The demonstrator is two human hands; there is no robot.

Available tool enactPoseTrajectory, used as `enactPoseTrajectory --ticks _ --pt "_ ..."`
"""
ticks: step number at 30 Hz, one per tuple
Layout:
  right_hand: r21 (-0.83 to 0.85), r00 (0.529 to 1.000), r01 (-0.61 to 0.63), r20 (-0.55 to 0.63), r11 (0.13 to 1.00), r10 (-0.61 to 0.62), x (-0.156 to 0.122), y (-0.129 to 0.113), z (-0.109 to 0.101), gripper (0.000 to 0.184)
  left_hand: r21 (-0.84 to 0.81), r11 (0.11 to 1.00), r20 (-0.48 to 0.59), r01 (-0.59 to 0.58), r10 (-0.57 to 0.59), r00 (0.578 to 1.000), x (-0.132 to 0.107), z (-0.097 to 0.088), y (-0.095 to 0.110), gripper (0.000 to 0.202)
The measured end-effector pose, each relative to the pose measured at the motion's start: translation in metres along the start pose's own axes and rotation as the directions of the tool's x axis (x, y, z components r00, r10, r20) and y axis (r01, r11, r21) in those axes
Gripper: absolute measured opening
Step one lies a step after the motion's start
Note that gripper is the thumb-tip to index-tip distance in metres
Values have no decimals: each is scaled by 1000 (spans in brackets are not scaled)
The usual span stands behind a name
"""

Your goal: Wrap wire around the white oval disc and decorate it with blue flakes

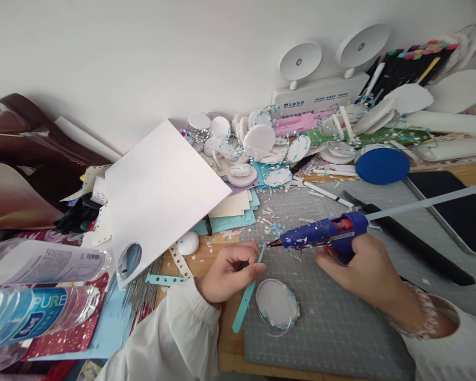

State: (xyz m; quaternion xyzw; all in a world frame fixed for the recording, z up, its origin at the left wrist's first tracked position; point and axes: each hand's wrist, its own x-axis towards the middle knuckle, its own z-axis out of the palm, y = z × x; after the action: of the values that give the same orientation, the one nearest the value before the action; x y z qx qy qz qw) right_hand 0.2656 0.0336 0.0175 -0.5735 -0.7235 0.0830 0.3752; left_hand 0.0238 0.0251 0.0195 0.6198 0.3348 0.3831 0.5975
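Note:
My left hand (235, 270) pinches a narrow teal paper strip (246, 304) between thumb and fingers. In my right hand (375, 275) is a blue hot glue gun (321, 234), its fingers wrapped round the handle. A translucent glue stick (424, 202) sticks out of the gun's back. The dark nozzle points left, close to the upper end of the strip; I cannot tell whether they touch. Below the nozzle, a round white disc (275, 300) with a thin wire ring and small blue bits lies on the grey cutting mat (325, 328).
Decorated white discs (257, 138) are heaped along the wall. A white board (162, 185) leans at left, near water bottles (39, 309). A black-handled knife (424, 246), a phone (456, 209) and a blue round lid (383, 165) lie at right. Paper scraps litter the mat.

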Motion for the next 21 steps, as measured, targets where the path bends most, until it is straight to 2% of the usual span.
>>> enactPoseTrajectory --ticks 4,7,9,11,13,18,21 --pt "-20 1000 18 5 1000 -18 -2 1 1 19 -8 1000 7 -1 1 1000 0 0 0 46" --pt "-63 999 34 9 997 -33 -6 5 2 10 -12 1000 8 -12 12 1000 0 0 0 46" --pt "-107 998 51 -18 993 -54 -7 8 4 6 -13 1000 7 -16 16 1000 1 0 -1 46" --pt "-139 997 41 -59 989 -50 -6 12 3 10 -17 1000 6 -15 15 1000 1 0 0 45" --pt "-151 996 -11 -92 988 -3 -2 15 0 14 -21 1000 4 -10 10 1000 1 0 0 45" --pt "-173 962 -265 -115 948 248 11 30 -14 26 -62 998 -30 23 -25 999 1 -2 -2 48" --pt "-217 958 -287 -46 933 284 10 45 -17 28 -78 996 -59 39 -44 997 0 -3 -5 47"
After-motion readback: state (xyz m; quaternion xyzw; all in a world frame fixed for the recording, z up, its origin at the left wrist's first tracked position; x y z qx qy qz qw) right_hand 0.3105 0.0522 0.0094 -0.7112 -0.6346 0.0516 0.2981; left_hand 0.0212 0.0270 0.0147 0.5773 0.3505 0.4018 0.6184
